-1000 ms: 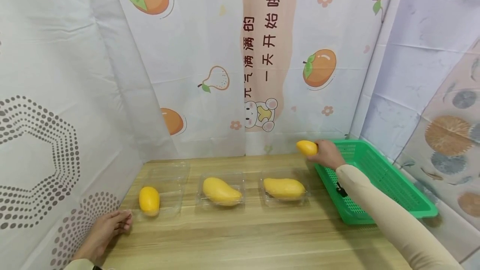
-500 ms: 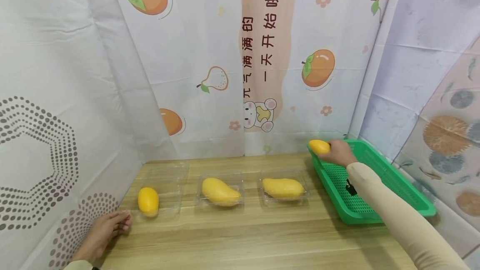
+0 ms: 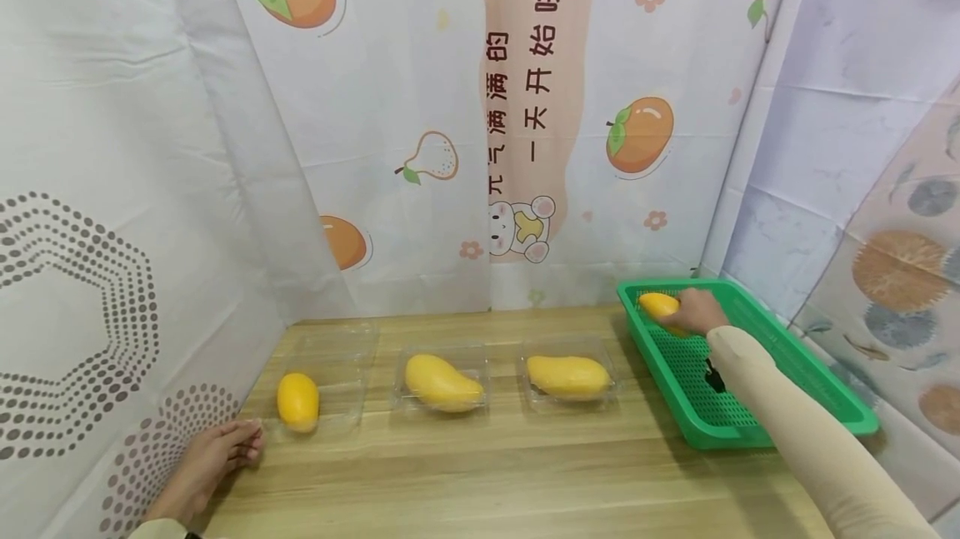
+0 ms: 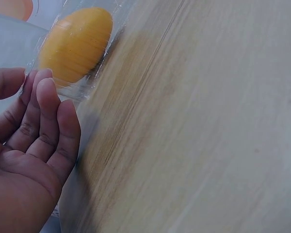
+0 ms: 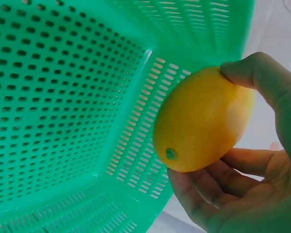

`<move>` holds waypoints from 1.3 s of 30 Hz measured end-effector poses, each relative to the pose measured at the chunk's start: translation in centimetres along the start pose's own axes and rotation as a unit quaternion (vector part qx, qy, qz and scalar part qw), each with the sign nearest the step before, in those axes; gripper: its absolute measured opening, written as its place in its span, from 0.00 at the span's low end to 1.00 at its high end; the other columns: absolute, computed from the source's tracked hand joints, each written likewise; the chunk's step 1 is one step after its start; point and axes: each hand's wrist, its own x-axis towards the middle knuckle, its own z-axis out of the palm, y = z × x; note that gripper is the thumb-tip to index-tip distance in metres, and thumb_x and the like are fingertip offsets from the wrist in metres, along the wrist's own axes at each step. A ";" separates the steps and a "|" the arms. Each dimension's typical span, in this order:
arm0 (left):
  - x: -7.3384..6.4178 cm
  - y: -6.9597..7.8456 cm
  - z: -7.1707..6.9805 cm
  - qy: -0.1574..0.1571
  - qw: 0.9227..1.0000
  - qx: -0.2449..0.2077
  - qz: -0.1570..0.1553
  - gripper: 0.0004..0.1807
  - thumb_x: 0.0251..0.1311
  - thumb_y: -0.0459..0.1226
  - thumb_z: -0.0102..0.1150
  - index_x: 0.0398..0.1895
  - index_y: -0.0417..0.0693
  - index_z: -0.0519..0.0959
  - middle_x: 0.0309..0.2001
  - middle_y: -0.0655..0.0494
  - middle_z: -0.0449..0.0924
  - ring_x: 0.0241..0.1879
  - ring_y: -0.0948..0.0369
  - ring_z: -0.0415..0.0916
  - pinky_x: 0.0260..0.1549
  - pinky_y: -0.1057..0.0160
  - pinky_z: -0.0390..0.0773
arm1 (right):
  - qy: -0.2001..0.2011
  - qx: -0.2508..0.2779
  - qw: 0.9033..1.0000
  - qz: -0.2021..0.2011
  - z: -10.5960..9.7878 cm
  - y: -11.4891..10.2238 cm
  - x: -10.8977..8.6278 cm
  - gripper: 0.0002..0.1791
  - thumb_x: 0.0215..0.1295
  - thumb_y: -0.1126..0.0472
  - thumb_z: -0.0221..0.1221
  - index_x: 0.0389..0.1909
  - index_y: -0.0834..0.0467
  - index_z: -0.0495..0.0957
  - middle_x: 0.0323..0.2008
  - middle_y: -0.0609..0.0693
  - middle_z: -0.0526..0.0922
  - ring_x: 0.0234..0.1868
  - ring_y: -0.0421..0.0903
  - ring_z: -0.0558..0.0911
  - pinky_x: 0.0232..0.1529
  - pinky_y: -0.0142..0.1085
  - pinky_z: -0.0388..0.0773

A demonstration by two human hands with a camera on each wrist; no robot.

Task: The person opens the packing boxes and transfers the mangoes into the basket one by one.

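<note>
My right hand (image 3: 697, 310) grips a yellow mango (image 3: 660, 306) inside the far left part of the green plastic basket (image 3: 723, 437). In the right wrist view the thumb lies on one side of this mango (image 5: 199, 121) and the fingers on the other; its green stem spot faces the camera. On the left, my left hand (image 3: 217, 451) pinches the near left edge of a clear plastic box (image 3: 345, 397) between thumb and forefinger. That box has its lid folded back and holds another mango (image 3: 297, 401), standing lengthwise toward me.
Two more clear boxes stand in the row, one holding a mango (image 3: 442, 383) and the other a mango (image 3: 568, 376). Printed curtains (image 3: 420, 106) close off the back and both sides of the wooden table (image 3: 480, 472). A small black item (image 3: 714, 376) shows at the basket.
My right hand has carried the mango rightward and down, from left of the basket to inside its rim. The left hand has stayed at the left box.
</note>
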 end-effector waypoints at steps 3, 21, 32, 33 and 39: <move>0.0 0.0 0.0 -0.002 1.000 0.002 -0.001 0.17 0.78 0.40 0.53 0.49 0.31 0.81 0.37 0.54 0.83 0.34 0.60 0.80 0.37 0.61 0.82 | -0.024 -0.011 1.000 0.009 0.4 0.6 0.1 0.19 0.58 0.53 0.69 0.26 0.64 0.76 0.20 0.52 0.74 0.21 0.47 0.71 0.24 0.38 0.69; -0.1 0.1 0.2 0.006 1.000 -0.014 -0.006 0.17 0.78 0.40 0.53 0.50 0.31 0.81 0.37 0.52 0.83 0.35 0.59 0.81 0.38 0.59 0.84 | -0.093 -0.029 0.995 0.017 2.8 4.0 0.7 0.21 0.58 0.57 0.72 0.18 0.55 0.68 0.16 0.45 0.64 0.19 0.41 0.65 0.23 0.35 0.67; -0.4 -0.2 0.4 0.010 1.000 -0.002 0.000 0.18 0.77 0.40 0.54 0.51 0.30 0.80 0.37 0.51 0.83 0.35 0.59 0.80 0.38 0.59 0.83 | -0.103 -0.022 0.994 0.035 3.1 4.8 0.3 0.18 0.57 0.56 0.71 0.26 0.61 0.71 0.24 0.52 0.71 0.25 0.48 0.71 0.27 0.39 0.71; -0.3 -0.2 0.5 0.011 1.000 -0.002 0.000 0.18 0.77 0.40 0.54 0.51 0.30 0.80 0.37 0.51 0.83 0.35 0.59 0.80 0.38 0.59 0.83 | -0.103 -0.023 0.994 0.037 3.1 4.9 0.4 0.18 0.57 0.56 0.71 0.26 0.61 0.71 0.24 0.53 0.71 0.25 0.48 0.71 0.27 0.39 0.71; -0.3 0.0 0.4 0.012 1.000 0.000 -0.004 0.18 0.78 0.40 0.53 0.50 0.31 0.80 0.37 0.52 0.82 0.35 0.59 0.80 0.39 0.59 0.83 | -0.108 -0.021 0.993 0.039 2.6 4.5 0.7 0.19 0.59 0.56 0.70 0.24 0.61 0.70 0.21 0.50 0.68 0.24 0.46 0.68 0.26 0.38 0.71</move>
